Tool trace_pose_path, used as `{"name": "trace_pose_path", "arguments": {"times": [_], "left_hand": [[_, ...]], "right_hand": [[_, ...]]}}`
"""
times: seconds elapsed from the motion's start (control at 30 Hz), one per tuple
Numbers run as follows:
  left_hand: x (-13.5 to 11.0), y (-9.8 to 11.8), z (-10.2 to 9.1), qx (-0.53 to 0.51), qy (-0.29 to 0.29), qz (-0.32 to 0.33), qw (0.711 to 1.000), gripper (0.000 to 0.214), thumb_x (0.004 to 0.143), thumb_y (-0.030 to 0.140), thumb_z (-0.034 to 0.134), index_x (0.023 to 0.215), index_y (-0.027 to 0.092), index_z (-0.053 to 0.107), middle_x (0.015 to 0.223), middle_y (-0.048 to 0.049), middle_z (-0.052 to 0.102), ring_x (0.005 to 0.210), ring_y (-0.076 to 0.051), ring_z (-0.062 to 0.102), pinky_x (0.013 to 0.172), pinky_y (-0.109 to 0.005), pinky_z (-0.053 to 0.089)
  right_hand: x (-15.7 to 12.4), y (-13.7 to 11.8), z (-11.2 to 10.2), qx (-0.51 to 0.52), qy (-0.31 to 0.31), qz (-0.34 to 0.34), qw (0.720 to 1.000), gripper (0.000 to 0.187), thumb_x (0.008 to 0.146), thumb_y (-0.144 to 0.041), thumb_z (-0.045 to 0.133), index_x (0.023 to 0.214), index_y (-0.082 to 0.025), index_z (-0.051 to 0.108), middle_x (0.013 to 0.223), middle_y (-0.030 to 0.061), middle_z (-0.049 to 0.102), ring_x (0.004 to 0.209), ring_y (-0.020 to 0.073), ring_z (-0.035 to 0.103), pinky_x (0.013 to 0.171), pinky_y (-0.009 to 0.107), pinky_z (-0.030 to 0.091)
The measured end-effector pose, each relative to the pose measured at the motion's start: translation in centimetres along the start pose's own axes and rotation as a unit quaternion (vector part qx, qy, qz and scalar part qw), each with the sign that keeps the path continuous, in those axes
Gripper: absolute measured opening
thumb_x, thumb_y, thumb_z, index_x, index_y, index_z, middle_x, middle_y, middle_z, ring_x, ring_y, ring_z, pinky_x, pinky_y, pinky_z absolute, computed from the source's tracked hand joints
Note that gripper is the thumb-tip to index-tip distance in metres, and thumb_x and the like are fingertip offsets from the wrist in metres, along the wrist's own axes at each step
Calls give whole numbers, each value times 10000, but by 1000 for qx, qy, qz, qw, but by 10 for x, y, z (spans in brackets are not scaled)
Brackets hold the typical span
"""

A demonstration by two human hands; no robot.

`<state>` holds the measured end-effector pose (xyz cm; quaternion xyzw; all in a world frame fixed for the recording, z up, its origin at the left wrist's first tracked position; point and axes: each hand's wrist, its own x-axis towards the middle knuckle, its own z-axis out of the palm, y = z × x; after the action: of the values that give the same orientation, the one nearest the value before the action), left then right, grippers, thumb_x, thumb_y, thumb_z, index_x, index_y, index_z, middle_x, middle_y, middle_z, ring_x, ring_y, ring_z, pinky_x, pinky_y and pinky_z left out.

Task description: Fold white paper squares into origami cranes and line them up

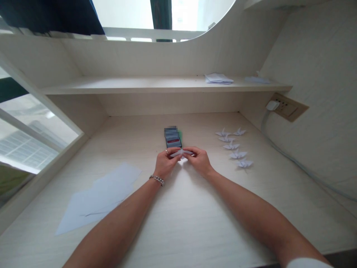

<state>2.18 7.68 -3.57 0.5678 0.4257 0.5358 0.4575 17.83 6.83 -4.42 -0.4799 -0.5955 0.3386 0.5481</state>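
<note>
Between my two hands, just above the desk, is a small white origami crane (pixel 182 152) with its wings spread sideways. My left hand (pixel 166 162) pinches its left wing, and a ring and a chain bracelet show on that side. The right wing is pinched by my right hand (pixel 199 161). Right behind the hands lies a phone (pixel 173 138) with its screen lit, a green edge showing beside it. Several finished white paper cranes (pixel 234 146) stand in two uneven rows to the right.
White paper sheets (pixel 97 191) lie on the desk at left, partly behind my left forearm. Folded paper (pixel 218 78) rests on the shelf (pixel 139 82) at the back. A plugged-in cable (pixel 292 160) runs down the right wall from a socket (pixel 288 107).
</note>
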Motion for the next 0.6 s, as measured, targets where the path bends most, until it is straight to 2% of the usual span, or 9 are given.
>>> {"name": "trace_pose_path", "arguments": {"times": [0.2, 0.6], "left_hand": [[1, -2, 0, 22, -3, -10, 1000, 277, 636, 306, 810, 864, 165, 742, 832, -80, 742, 717, -198, 681, 696, -321, 554], [1, 0, -1, 69, -15, -16, 997, 251, 664, 288, 788, 887, 178, 754, 901, -93, 749, 806, -230, 693, 750, -336, 552]], "right_hand": [[2, 1, 0, 21, 1, 17, 1000, 152, 735, -314, 703, 846, -216, 742, 879, 44, 739, 755, 201, 672, 659, 295, 530], [1, -5, -5, 8, -32, 58, 998, 193, 745, -295, 696, 913, -208, 732, 932, 56, 736, 846, 216, 671, 764, 324, 525]]}}
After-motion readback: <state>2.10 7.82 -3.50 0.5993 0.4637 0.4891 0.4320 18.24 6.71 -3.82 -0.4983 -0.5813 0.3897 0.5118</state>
